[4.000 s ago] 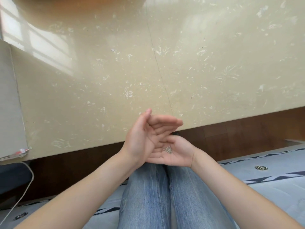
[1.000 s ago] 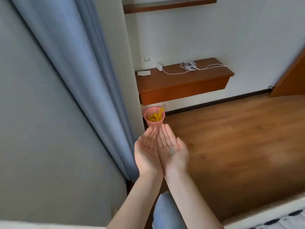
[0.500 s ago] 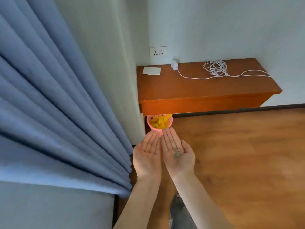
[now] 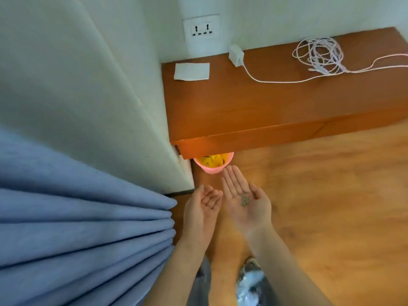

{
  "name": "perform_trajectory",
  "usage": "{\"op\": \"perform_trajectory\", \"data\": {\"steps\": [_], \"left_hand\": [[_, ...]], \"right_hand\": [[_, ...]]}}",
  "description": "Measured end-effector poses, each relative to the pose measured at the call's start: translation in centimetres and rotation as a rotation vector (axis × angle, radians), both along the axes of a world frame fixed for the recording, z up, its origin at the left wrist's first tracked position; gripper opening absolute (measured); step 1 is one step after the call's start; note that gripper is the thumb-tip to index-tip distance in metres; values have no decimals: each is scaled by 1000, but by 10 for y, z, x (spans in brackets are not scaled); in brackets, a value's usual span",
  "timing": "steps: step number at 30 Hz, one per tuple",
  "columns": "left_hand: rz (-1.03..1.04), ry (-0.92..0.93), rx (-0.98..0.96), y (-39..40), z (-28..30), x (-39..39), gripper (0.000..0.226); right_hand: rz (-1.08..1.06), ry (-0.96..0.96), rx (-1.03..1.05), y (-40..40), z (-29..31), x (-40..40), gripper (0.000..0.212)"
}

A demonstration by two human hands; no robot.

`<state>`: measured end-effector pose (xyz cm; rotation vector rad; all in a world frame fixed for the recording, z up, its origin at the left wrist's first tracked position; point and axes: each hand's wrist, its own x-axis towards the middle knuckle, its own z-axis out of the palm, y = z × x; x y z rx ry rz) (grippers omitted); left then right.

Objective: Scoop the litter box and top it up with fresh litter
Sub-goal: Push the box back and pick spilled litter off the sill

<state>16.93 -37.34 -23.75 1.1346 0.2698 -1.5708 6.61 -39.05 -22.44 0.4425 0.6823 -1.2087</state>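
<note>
Both forearms reach forward and down from the bottom edge of the view, palms turned up over a wooden floor (image 4: 320, 206). The right hand (image 4: 247, 199) lies flat and spread, its fingers straight and close together, pointing ahead. On its palm, near the base of the thumb, rests one small heap of grey litter granules (image 4: 244, 200); nothing closes over them, they simply sit on the bare skin. The left hand (image 4: 202, 207) is just beside the right, a narrow gap between them, lower and nearer the body. It is cupped, with its fingers loosely bent upward, and it holds nothing.

Just ahead of the right fingertips stands one pink basket (image 4: 213, 164), partly tucked under the front edge of a low wooden shelf (image 4: 276, 107); yellow scraps lie inside it. The fingertips come close to its rim, but whether they touch it cannot be told.

Further ahead, on the shelf, are one white slip of paper (image 4: 191, 71), one white charger plug (image 4: 236, 55) and one loose coil of white cable (image 4: 318, 55). On the wall (image 4: 88, 96) beyond is one double socket (image 4: 202, 29). Left of the left hand hangs one blue curtain (image 4: 77, 228) in deep folds. Below the wrists, one shoe (image 4: 250, 281) and a grey trouser leg (image 4: 202, 281) show.
</note>
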Motion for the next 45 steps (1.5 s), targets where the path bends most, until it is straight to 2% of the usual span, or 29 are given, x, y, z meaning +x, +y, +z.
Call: {"op": "perform_trajectory", "data": {"steps": [6,15,18,20,22,25,30,34,39,42,45], "left_hand": [[-161,-34,4,-65,-121,9,30],[-211,-119,-132,-147,-318,-4,34],[-117,-158,-126,-179,-372,-9,30],[-28,-123,-96,-196,-405,-16,27],[87,-40,-67,-210,-432,-23,28],[279,-67,-81,-239,-468,-30,33],[290,-179,-268,-297,-500,-24,34],[179,-308,-361,-327,-485,-1,36],[-112,-455,-471,-352,-473,31,36],[-326,-766,-464,-364,-478,41,35],[-626,-1115,-367,-373,-494,38,36]], "right_hand": [[38,31,22,-60,-114,8,49],[71,7,61,-142,-310,-2,51],[24,10,40,-173,-366,4,51],[4,2,14,-188,-401,9,52],[-12,-24,-19,-201,-430,14,53],[-17,-17,-59,-228,-467,19,53],[14,50,-161,-281,-490,19,53],[14,78,-142,-308,-485,12,57],[100,122,-82,-335,-486,-2,50],[278,158,-117,-349,-497,-7,51],[459,259,-181,-361,-509,-8,55]]}}
